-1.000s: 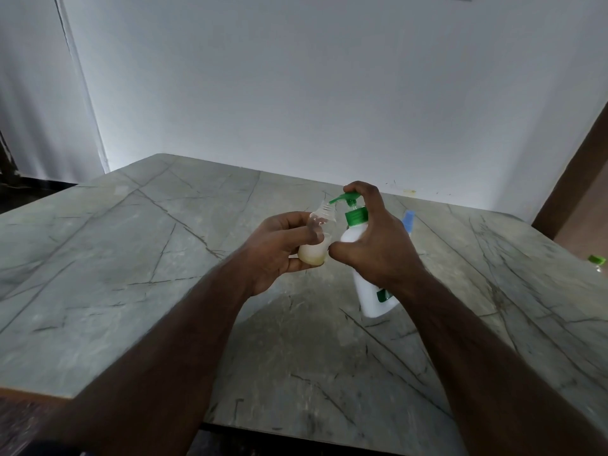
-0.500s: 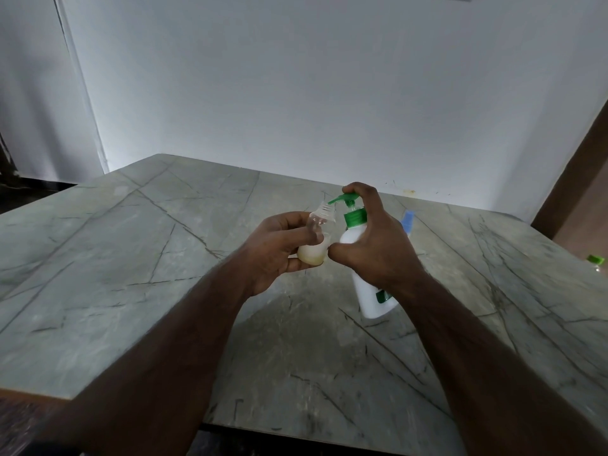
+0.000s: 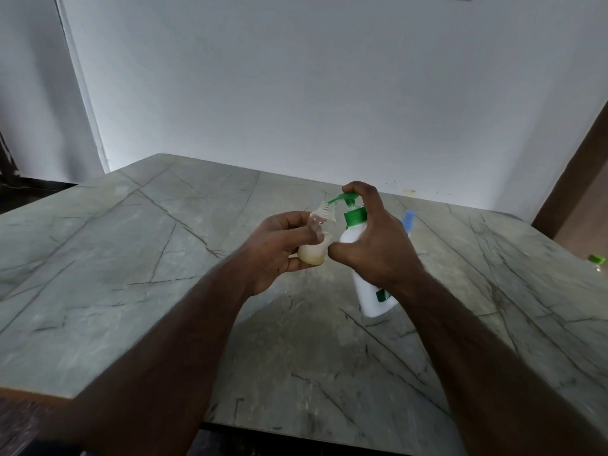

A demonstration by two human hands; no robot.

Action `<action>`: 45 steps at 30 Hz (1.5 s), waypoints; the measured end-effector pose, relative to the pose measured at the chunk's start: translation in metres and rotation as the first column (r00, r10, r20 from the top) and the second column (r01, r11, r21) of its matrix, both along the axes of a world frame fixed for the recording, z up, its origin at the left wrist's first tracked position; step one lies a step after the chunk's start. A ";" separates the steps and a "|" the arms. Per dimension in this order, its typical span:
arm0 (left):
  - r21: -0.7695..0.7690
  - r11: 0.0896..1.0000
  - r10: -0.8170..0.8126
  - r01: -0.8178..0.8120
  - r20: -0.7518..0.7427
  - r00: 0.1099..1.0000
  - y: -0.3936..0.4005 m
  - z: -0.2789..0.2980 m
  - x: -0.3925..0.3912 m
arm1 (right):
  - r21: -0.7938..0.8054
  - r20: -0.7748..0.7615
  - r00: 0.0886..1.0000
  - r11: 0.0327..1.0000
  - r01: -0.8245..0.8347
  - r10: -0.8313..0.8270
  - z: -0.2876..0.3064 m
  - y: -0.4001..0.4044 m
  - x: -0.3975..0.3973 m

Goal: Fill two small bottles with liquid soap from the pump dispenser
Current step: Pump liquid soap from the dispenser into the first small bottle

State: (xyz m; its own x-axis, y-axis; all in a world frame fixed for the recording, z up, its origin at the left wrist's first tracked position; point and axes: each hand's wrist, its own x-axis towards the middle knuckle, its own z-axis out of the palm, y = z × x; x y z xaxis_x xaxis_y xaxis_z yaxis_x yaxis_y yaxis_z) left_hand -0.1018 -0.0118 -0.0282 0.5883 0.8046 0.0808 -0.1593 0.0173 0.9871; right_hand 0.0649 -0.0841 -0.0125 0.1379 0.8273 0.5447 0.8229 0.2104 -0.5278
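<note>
While left hand (image 3: 279, 248) grips small clear bottle (image 3: 316, 238) above marble table (image 3: 131, 258), fingers curled round its body, bottle tilts, open threaded neck right under green spout; pale yellowish soap fills lower part
Right hand (image 3: 378, 245) wraps white pump dispenser (image 3: 368, 291), thumb across front, forefinger curled on green pump head (image 3: 345, 197); dispenser leans, base near tabletop, contact unclear
Blue object (image 3: 408, 218) partly hidden behind right hand
Green-capped item (image 3: 597, 260) at right frame edge
</note>
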 end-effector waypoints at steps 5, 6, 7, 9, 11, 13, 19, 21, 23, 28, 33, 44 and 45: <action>-0.010 1.000 0.001 -0.001 0.005 1.000 0.000 0.000 0.001 | 0.002 -0.004 1.000 1.000 0.011 -0.011 0.001 0.001 0.000; -0.007 1.000 0.004 -0.004 0.002 1.000 0.000 0.000 0.001 | 0.001 -0.004 1.000 1.000 0.010 -0.010 0.001 0.000 0.000; -0.005 1.000 0.006 -0.006 -0.001 1.000 0.000 0.000 0.001 | 0.000 -0.005 1.000 1.000 0.006 -0.006 0.001 0.000 0.000; -0.003 1.000 0.008 -0.008 -0.004 1.000 0.000 0.000 0.001 | -0.004 -0.003 1.000 1.000 -0.001 0.001 0.001 0.000 0.000; -0.002 1.000 0.005 -0.005 -0.004 1.000 0.000 0.000 0.000 | -0.007 0.006 1.000 1.000 -0.002 0.003 0.000 0.000 0.000; 0.001 1.000 0.004 -0.004 -0.004 1.000 0.000 0.000 0.000 | -0.003 0.010 1.000 1.000 -0.001 0.001 0.000 0.000 0.001; -0.002 1.000 0.004 -0.004 0.003 1.000 0.000 0.000 0.000 | -0.006 -0.023 1.000 1.000 -0.015 0.015 -0.002 0.002 0.001; 0.006 1.000 0.007 -0.007 0.005 1.000 0.000 0.000 0.000 | -0.013 -0.028 0.999 1.000 -0.023 0.023 -0.004 0.003 0.000; 0.016 1.000 0.019 -0.019 -0.001 1.000 0.000 0.000 0.000 | -0.007 -0.036 0.999 0.999 -0.032 0.032 -0.006 0.004 -0.001; 0.035 0.999 0.032 -0.032 -0.006 0.999 0.000 0.000 0.000 | 0.015 -0.047 0.998 0.999 -0.031 0.032 -0.009 0.005 -0.003; 0.062 0.997 0.044 -0.042 -0.037 0.998 0.000 -0.001 0.000 | 0.033 -0.050 0.998 0.999 -0.027 0.028 -0.009 0.005 -0.001; 0.051 0.998 0.044 -0.042 -0.025 0.999 0.002 -0.002 0.000 | 0.025 -0.046 0.998 0.999 -0.043 0.044 -0.011 0.006 -0.002; 0.053 0.998 0.045 -0.043 -0.029 0.999 0.002 -0.002 0.000 | 0.025 -0.044 0.998 0.999 -0.038 0.039 -0.010 0.006 -0.002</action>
